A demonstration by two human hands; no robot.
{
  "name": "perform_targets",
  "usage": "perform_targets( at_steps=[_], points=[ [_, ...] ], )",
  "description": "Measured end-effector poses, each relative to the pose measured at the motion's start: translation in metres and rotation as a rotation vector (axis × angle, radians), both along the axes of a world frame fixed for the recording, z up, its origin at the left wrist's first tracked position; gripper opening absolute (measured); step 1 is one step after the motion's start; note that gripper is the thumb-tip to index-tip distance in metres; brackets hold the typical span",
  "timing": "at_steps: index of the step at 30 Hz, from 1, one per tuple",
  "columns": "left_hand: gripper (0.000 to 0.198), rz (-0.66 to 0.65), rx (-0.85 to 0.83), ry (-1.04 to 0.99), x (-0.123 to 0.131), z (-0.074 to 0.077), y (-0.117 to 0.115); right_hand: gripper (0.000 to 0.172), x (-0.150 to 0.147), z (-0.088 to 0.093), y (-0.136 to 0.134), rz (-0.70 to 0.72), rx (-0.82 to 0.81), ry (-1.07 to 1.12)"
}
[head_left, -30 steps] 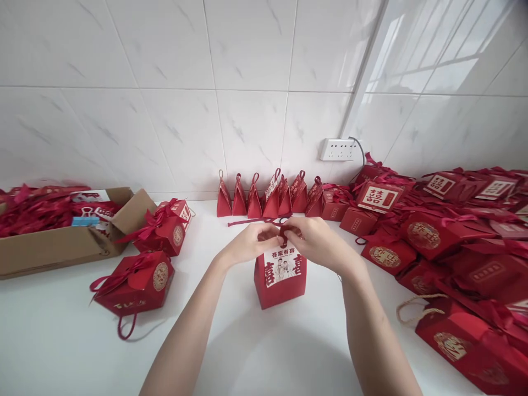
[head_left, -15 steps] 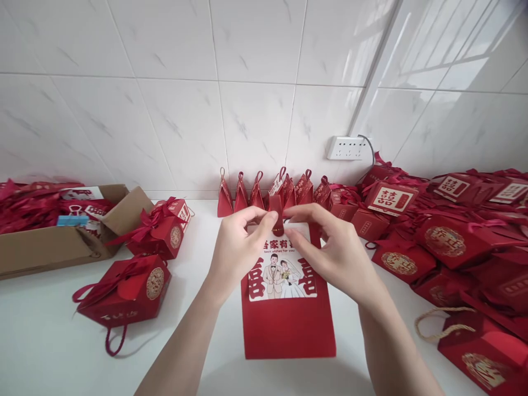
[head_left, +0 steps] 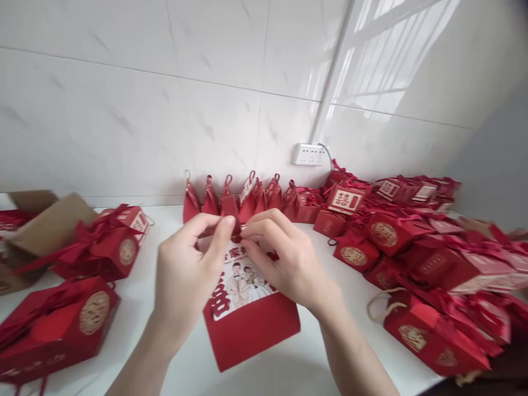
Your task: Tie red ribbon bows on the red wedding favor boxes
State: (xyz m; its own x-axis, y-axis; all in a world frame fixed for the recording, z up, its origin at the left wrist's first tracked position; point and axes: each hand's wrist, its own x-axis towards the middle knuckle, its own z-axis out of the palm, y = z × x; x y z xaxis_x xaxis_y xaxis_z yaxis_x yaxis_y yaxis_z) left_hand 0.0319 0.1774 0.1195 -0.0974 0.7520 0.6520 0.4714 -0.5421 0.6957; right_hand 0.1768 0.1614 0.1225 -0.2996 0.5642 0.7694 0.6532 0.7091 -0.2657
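Note:
In front of me is a red gift bag (head_left: 258, 330) with a white panel (head_left: 243, 286) that pictures a bride and groom under red lettering. My left hand (head_left: 187, 269) pinches the small red strap at the bag's top between thumb and fingers. Close beside it, my right hand (head_left: 284, 261) has its fingers bent and thumb tip at the same strap, covering the panel's right side. Fingers hide most of the strap, and slight blur softens the fingertips.
Red peaked boxes with loops (head_left: 210, 198) line the wall. A heap of ribboned red boxes (head_left: 383, 234) fills the right, beneath a power strip (head_left: 311, 154). At left are red boxes (head_left: 93, 319) and an open cardboard carton (head_left: 53, 223).
The view has swung to the right, so everything sits further left. The bag is now turned at an angle, and my right hand's fingers have closed in nearer to my left hand.

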Motion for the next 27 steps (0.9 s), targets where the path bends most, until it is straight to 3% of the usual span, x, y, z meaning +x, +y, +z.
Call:
perform_targets(
  at_steps=[11,22,27],
  points=[
    [0.026,-0.132,-0.089,-0.042,0.0044,-0.0026,-0.0001,0.011,0.0043,-0.0055,0.0015,-0.003,0.031,0.001],
    [0.026,-0.176,-0.104,-0.056,0.0089,-0.0049,-0.0006,0.011,0.0066,-0.0057,0.0022,-0.025,-0.028,0.014],
    [0.025,-0.196,-0.083,-0.052,0.0086,-0.0027,-0.0030,0.007,0.0082,-0.0032,-0.0004,-0.062,-0.100,0.117]
  ],
)
